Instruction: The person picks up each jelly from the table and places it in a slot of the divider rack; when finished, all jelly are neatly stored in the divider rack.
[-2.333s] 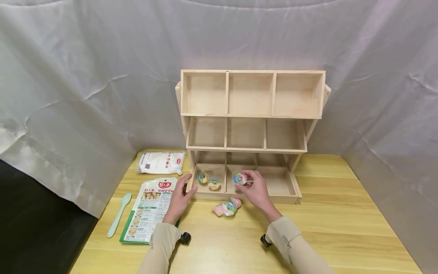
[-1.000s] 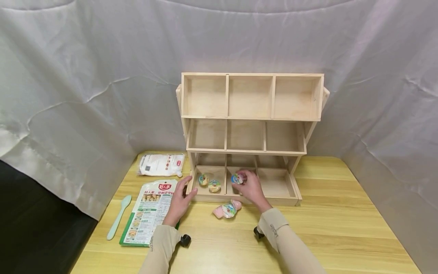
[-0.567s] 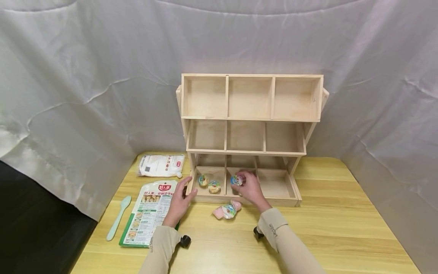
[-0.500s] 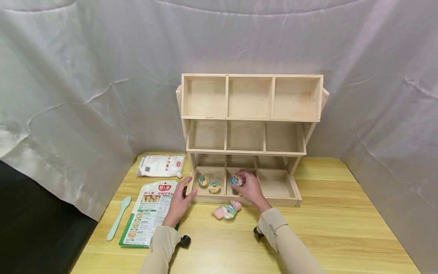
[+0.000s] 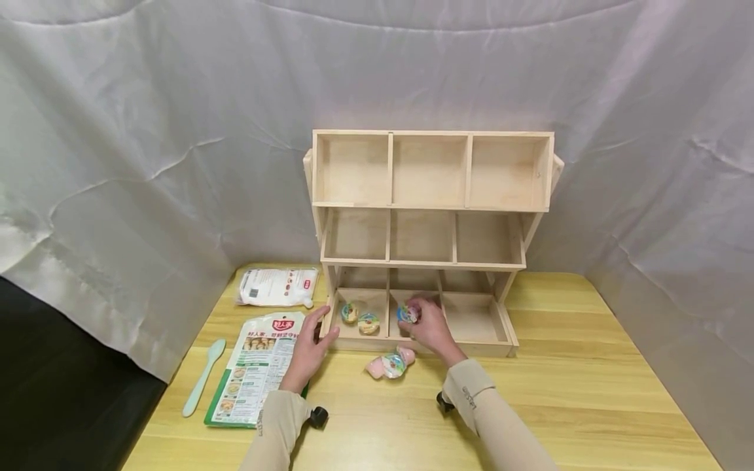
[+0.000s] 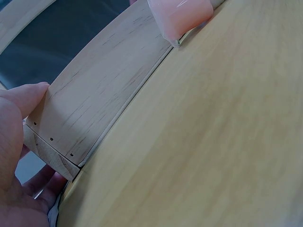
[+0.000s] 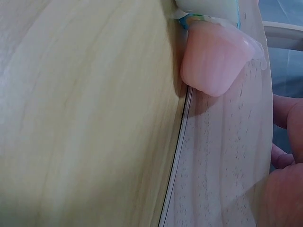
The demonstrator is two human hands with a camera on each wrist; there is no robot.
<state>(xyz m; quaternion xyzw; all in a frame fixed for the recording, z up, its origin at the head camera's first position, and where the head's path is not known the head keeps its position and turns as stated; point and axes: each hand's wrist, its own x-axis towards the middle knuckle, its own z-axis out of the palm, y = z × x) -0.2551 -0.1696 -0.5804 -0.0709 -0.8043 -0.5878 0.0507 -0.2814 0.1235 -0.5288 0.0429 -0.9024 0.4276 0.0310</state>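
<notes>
Left hand (image 5: 309,345) and right hand (image 5: 434,330) at a three-tier pale wooden rack (image 5: 423,265)

Lower left, a pale green spoon (image 5: 203,379) lies beside a green-and-white printed pouch (image 5: 256,366) on the wood-grain table (image 5: 589,373). The left hand grips the rack's bottom left corner (image 6: 52,142). Two yellow jelly cups (image 5: 368,324) sit in the bottom left compartment (image 5: 377,301). Lower centre, pink jelly cups (image 5: 391,364) lie before the rack; the right hand pinches a small blue-printed cup (image 5: 406,314) at the bottom middle compartment (image 5: 397,300).

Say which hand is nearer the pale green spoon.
Left. The left hand grips the wooden rack, right of the spoon, past the printed pouch; the right hand is farther right, holding a jelly cup.
</notes>
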